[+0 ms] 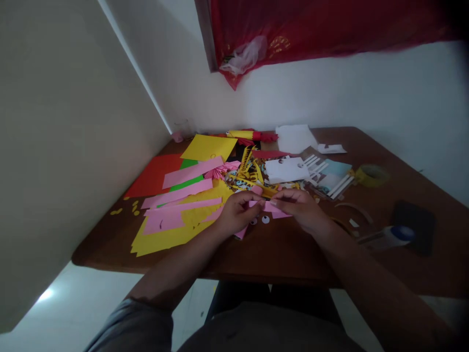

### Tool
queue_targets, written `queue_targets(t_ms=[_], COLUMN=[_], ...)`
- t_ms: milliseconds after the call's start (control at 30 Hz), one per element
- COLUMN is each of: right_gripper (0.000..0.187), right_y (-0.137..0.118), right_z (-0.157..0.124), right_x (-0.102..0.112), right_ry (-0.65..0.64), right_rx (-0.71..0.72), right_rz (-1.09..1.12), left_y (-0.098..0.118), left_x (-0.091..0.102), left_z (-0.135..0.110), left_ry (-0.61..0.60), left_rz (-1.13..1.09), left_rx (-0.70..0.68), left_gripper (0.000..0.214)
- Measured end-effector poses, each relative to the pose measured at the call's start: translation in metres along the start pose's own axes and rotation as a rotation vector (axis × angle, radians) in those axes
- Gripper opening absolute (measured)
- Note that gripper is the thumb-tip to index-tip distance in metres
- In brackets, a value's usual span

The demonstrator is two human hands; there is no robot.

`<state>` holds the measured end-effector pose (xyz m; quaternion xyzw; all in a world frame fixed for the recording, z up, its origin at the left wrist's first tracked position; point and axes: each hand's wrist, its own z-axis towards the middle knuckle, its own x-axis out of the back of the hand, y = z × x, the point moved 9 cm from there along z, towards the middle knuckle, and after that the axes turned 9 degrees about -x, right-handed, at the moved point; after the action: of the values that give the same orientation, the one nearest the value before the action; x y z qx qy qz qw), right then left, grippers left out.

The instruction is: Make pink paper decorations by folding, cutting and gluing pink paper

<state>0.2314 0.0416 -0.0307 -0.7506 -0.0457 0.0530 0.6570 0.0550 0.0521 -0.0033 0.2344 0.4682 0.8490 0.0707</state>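
Observation:
Over the middle of the brown table [293,259], my left hand [236,213] and my right hand [302,208] meet with fingers pinched on a small pink paper piece [273,208]. Each hand grips one end of it. Two small paper eyes [261,220] lie on the table just below the pink piece. To the left of my left hand spread pink paper strips [183,193] over yellow sheets [164,237].
Red [154,176], green and yellow sheets cover the table's left half. Yellow cut scraps [249,173], white paper pieces [286,168] and white strips lie behind my hands. A tape roll [372,174], a glue bottle [388,235] and a dark flat object [414,225] sit at the right.

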Motion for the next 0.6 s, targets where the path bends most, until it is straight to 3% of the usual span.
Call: queue_targets(t_ms=[100,233,333,433,500,600], right_gripper=[0.054,0.049,0.044,0.041,0.039,0.035], right_y=[0.003,0.006,-0.002,-0.002,0.010,0.032], right_z=[0.001,-0.005,-0.021,-0.048,-0.066,-0.082], right_x=[0.002,0.003,0.019,0.029,0.031,0.027], right_ry=[-0.023,-0.207,-0.186,-0.130,-0.090,-0.034], right_rx=[-0.028,-0.163,-0.199,-0.208,-0.246,-0.266], right_rz=[-0.038,-0.198,-0.243,-0.334,-0.407,-0.591], left_y=[0.004,0.016,0.032,0.047,0.053,0.051], left_x=[0.001,0.006,0.006,-0.005,-0.014,-0.033], left_z=[0.002,0.005,0.002,-0.017,-0.036,-0.069], left_ry=[-0.023,-0.036,-0.124,-0.299,-0.351,-0.399], left_rz=[0.071,0.155,0.186,0.198,0.285,0.627], left_rx=[-0.074,-0.121,-0.070,-0.005,0.001,-0.050], left_gripper=[0.023,0.023,0.024,0.028,0.029,0.025])
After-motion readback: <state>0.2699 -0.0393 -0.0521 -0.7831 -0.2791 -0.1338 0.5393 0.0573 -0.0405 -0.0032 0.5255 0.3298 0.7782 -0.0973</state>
